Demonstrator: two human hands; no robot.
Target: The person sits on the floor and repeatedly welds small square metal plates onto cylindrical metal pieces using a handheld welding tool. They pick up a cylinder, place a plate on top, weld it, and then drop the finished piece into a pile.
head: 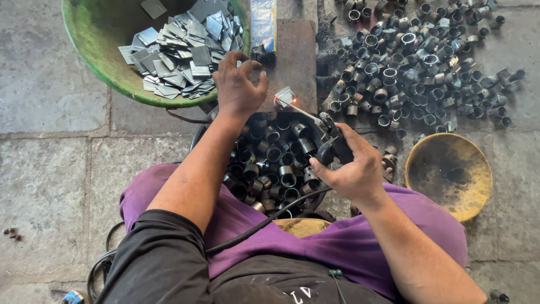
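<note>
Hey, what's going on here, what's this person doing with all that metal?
A person sits on a stone floor, welding. The right hand holds an electrode holder whose rod glows at a small metal plate on a steel block. The left hand rests beside it. A green basin holds cut plates; short metal rings lie piled on the floor.

Left hand (239,84) stretched forward, back of hand up, fingers curled down and bunched at the tips, thumb side toward the right; whether they pinch anything can't be seen from here. Left forearm bare, long diagonal from lower left, dark sleeve at the upper arm. Right hand (351,166) lower and nearer the body, fingers wrapped in a closed grip, knuckles up, wrist bent slightly inward. Right forearm bare, coming from lower right.
</note>
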